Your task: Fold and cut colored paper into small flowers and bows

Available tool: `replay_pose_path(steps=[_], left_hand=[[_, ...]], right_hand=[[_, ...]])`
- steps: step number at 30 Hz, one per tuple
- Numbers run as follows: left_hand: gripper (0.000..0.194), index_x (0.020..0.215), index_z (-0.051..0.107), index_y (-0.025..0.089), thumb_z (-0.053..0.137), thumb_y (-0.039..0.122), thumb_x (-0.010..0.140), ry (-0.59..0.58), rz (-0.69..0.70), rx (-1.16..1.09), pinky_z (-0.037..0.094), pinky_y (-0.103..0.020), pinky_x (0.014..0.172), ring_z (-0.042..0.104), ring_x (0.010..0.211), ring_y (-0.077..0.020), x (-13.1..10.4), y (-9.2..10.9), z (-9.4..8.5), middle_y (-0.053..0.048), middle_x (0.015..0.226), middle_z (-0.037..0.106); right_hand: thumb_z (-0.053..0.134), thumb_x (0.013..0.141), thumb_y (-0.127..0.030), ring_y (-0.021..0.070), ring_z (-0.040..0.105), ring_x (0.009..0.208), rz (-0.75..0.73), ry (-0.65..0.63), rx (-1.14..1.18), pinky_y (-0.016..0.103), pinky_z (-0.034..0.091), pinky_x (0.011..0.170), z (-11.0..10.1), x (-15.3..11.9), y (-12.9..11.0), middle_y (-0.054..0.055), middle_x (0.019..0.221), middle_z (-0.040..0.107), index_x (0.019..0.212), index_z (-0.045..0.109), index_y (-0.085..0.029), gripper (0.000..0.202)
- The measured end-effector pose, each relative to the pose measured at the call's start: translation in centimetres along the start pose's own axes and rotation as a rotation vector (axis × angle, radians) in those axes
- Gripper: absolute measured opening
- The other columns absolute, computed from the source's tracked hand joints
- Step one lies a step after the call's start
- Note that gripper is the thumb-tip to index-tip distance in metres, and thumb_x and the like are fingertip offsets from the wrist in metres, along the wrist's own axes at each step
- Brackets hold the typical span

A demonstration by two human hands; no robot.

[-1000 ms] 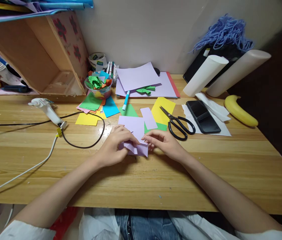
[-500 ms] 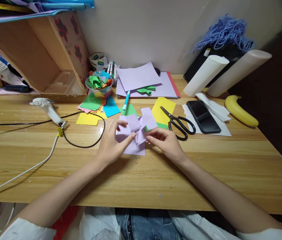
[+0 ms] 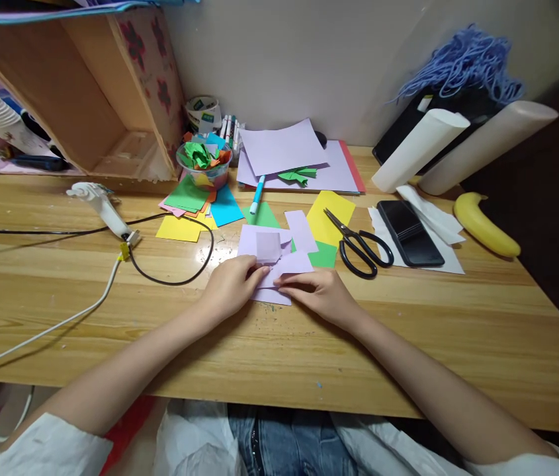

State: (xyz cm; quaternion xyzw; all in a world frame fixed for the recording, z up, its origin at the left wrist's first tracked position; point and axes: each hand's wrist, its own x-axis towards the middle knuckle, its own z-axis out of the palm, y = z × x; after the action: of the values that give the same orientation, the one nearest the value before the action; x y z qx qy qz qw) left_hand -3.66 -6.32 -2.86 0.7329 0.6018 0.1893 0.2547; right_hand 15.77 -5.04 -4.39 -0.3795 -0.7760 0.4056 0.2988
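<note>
Both hands are at a folded lavender paper piece (image 3: 286, 264) above a flat lavender sheet (image 3: 272, 295). My left hand (image 3: 232, 281) has its thumb and fingers closed on the paper's left side. From the right, my right hand (image 3: 319, 291) pinches the lower right edge between thumb and fingers. A small lavender flap (image 3: 268, 246) stands out near the left fingers. Just behind lies a separate lavender strip (image 3: 301, 231), over green paper (image 3: 323, 255) and beside a yellow sheet (image 3: 331, 213). Black-handled scissors (image 3: 358, 244) lie partly on the yellow sheet.
A blue marker (image 3: 257, 196), a tub of paper scraps (image 3: 206, 173) and colored papers (image 3: 180, 227) lie behind. On the left are a white device (image 3: 105, 208) with cables and an open box (image 3: 145, 99). A phone (image 3: 408, 231) and banana (image 3: 485, 225) are right.
The folded paper has turned and sits lower between my hands, apart from the lavender strip. My left fingers have come closer together. The whole view has shifted slightly.
</note>
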Motion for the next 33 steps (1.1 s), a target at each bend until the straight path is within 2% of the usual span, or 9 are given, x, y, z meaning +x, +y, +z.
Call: replay_pose_path(steps=[5,9,12,14,21,27,33], left_hand=[[0.023,0.069,0.05,0.018,0.051,0.038,0.08,0.062,-0.018,0.025,0.03,-0.025,0.054,0.051,0.063,-0.0145,0.1,-0.1,0.2,-0.002,0.071,0.061],[0.02,0.07,0.052,0.017,0.058,0.036,0.075,0.092,-0.014,-0.017,0.031,-0.024,0.054,0.05,0.063,-0.0133,0.5,-0.5,0.3,0.0,0.069,0.058],[0.02,0.065,0.056,0.017,0.059,0.035,0.075,0.061,0.016,-0.024,0.031,-0.024,0.055,0.049,0.062,-0.0127,0.8,-1.0,0.3,-0.001,0.067,0.059],[0.016,0.068,0.062,0.018,0.059,0.033,0.074,0.026,0.016,-0.065,0.033,-0.024,0.056,0.05,0.063,-0.0125,0.9,-1.3,0.1,-0.001,0.07,0.061],[0.017,0.074,0.069,0.022,0.061,0.037,0.071,-0.108,-0.087,-0.067,0.035,-0.024,0.055,0.057,0.066,-0.0151,0.6,-0.8,-1.3,-0.002,0.073,0.068],[0.031,0.074,0.071,0.021,0.051,0.045,0.078,-0.112,-0.089,0.003,0.032,-0.026,0.054,0.057,0.064,-0.016,0.1,-0.2,-1.8,-0.004,0.074,0.07],[0.023,0.07,0.07,0.023,0.061,0.045,0.07,-0.095,-0.122,-0.014,0.032,-0.026,0.054,0.058,0.065,-0.0164,0.0,-0.2,-1.4,-0.002,0.072,0.07]], right_hand=[[0.059,0.079,-0.018,0.0165,0.06,0.079,-0.212,0.033,-0.192,0.03,0.049,0.069,0.6,0.4,0.6,0.005,0.087,0.069,0.089,0.07,-0.022,0.016],[0.057,0.081,-0.022,0.0173,0.055,0.085,-0.279,0.028,-0.259,0.032,0.047,0.072,0.6,1.0,0.5,0.006,0.087,0.062,0.086,0.07,-0.023,0.013],[0.057,0.081,-0.022,0.0177,0.053,0.088,-0.269,-0.008,-0.269,0.033,0.044,0.077,0.5,1.3,0.3,0.005,0.09,0.062,0.084,0.068,-0.023,0.011],[0.057,0.081,-0.02,0.0175,0.053,0.087,-0.243,-0.016,-0.252,0.033,0.043,0.079,0.5,1.4,0.2,0.003,0.088,0.064,0.085,0.066,-0.022,0.01],[0.061,0.079,-0.022,0.0173,0.056,0.08,-0.105,0.075,-0.2,0.032,0.043,0.072,1.0,1.6,-0.1,0.002,0.081,0.065,0.081,0.064,-0.021,0.004],[0.061,0.078,-0.019,0.0176,0.055,0.08,-0.08,0.128,-0.228,0.031,0.041,0.073,1.4,1.6,-0.2,0.002,0.079,0.065,0.083,0.065,-0.021,0.006],[0.06,0.079,-0.02,0.0191,0.052,0.082,-0.087,0.12,-0.296,0.034,0.039,0.075,1.4,1.7,-0.3,0.002,0.08,0.064,0.08,0.062,-0.021,0.003]])
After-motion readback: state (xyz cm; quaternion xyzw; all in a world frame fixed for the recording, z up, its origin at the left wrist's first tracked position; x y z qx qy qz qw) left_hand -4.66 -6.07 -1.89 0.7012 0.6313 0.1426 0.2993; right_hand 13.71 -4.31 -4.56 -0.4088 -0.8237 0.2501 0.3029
